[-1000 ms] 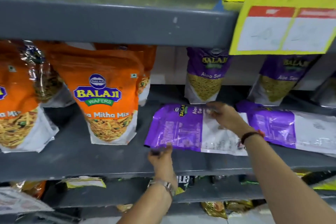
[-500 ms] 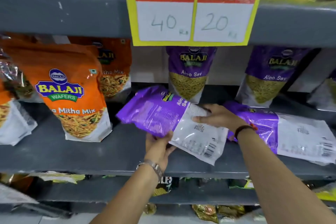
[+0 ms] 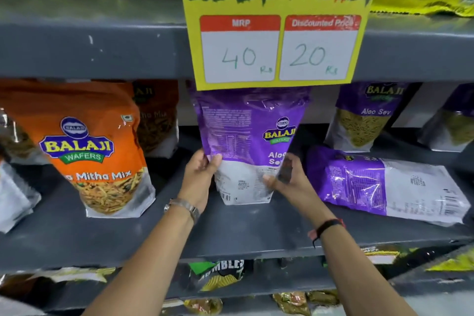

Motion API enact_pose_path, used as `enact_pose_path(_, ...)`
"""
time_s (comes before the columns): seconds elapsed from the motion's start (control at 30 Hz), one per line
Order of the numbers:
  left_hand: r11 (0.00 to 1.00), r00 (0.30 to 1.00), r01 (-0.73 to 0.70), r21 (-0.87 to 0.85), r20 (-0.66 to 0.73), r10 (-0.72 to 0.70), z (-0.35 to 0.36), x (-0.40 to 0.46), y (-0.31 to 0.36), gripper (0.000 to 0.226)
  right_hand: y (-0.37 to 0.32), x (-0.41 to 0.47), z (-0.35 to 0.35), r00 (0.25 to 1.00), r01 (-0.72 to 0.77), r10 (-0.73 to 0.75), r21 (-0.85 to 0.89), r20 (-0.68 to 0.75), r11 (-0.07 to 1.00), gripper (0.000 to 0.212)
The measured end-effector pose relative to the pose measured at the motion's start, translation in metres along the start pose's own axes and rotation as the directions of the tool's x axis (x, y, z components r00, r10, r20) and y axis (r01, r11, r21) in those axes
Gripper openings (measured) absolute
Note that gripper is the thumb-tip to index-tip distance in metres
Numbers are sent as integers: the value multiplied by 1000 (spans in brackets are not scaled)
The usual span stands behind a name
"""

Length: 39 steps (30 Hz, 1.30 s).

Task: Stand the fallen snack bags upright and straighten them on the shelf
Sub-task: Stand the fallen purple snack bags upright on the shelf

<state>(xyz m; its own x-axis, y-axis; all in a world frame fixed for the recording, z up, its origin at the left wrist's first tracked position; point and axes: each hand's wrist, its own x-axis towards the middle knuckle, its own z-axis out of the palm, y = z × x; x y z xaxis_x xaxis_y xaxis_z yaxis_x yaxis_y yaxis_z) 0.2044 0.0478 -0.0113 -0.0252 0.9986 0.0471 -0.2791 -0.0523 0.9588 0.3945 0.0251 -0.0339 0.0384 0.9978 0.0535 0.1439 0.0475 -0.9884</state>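
A purple Aloo Sev bag (image 3: 246,136) stands upright on the grey shelf (image 3: 256,228), its back side turned toward me. My left hand (image 3: 201,177) grips its lower left edge and my right hand (image 3: 287,177) grips its lower right edge. To the right, a second purple Aloo Sev bag (image 3: 384,182) lies flat on its side on the shelf, apart from my right hand. Two more purple bags (image 3: 369,115) stand upright at the back right.
Orange Mitha Mix bags (image 3: 95,151) stand upright at the left, with more behind them. A yellow price sign (image 3: 279,41) hangs from the upper shelf edge over the held bag's top. Lower shelves hold other snack packets (image 3: 218,274).
The purple bag, lying flat a second ago, has been lifted and turned upright by both hands. The view has shifted right and upward, bringing the price sign to the centre.
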Motion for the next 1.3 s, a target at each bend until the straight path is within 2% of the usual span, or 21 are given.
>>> enact_pose_path(0.07,997,986,20,-76,-165,-32,1,-8,-11,19,-6,0,-2,999,-42,43,72,-7,997,23)
enact_pose_path(0.13,991,917,18,-133,-393,-70,8,-27,-21,25,-4,6,-7,992,-81,92,120,-89,989,45)
enact_pose_path(0.17,991,905,14,-135,-419,-70,14,-37,-26,21,-2,8,-8,981,-135,151,130,-124,982,55)
enact_pose_path(0.2,993,919,26,-116,-388,-69,22,-45,-30,18,-1,8,-7,976,-170,186,143,-111,975,57)
enact_pose_path(0.27,995,966,83,-60,-240,-95,35,-51,-32,28,0,0,1,989,-143,148,175,-17,974,55)
enact_pose_path(0.33,993,979,113,-25,-165,-116,35,-41,-27,39,6,-14,10,991,-101,116,206,-62,973,58)
enact_pose_path(0.43,998,950,37,-56,-309,-52,23,-29,-26,35,17,-20,8,966,-29,95,264,-240,964,66)
enact_pose_path(0.5,999,927,5,-52,-374,-24,27,-43,-34,32,9,-14,2,975,-72,126,278,-184,958,61)
enact_pose_path(0.53,1000,936,9,-27,-352,-17,35,-53,-41,34,4,-11,2,983,-100,139,279,-123,955,58)
enact_pose_path(0.67,996,994,84,-32,-61,-86,58,-62,-51,51,-1,-20,15,985,-165,150,240,81,957,54)
enact_pose_path(0.7,995,995,89,-49,-49,-91,55,-52,-48,53,4,-28,17,985,-167,152,229,80,959,54)
enact_pose_path(0.77,989,981,93,-113,-161,-110,43,-37,-44,54,8,-43,16,990,-144,141,249,32,958,72)
enact_pose_path(0.83,986,942,26,-167,-325,-80,37,-42,-51,51,8,-37,7,988,-91,122,276,-97,957,101)
enact_pose_path(0.87,988,928,-13,-151,-369,-45,41,-49,-54,49,4,-31,5,983,-74,113,254,-143,964,105)
enact_pose_path(0.93,998,942,-58,-22,-333,47,55,-58,-58,48,-8,-18,4,990,-36,62,203,-126,978,83)
enact_pose_path(0.97,997,955,-65,29,-289,71,61,-56,-57,43,-14,-15,7,996,-27,42,184,-80,983,82)
enact_pose_path(1.03,996,966,-85,34,-242,91,64,-43,-48,33,-10,-15,16,1000,2,0,153,-11,988,102)
enact_pose_path(1.1,987,974,-158,29,-162,161,58,-39,-41,56,5,-29,20,999,12,-9,121,-32,993,101)
enact_pose_path(1.17,986,981,-163,-24,-108,160,45,-37,-41,79,17,-41,18,996,14,-7,86,-88,996,83)
enact_pose_path(1.23,990,978,-143,-21,-158,138,41,-37,-43,94,22,-38,10,992,-14,19,34,-127,999,77)
enact_pose_path(1.3,993,984,-119,-16,-135,116,43,-35,-43,72,18,-28,3,993,-55,56,18,-104,998,73)
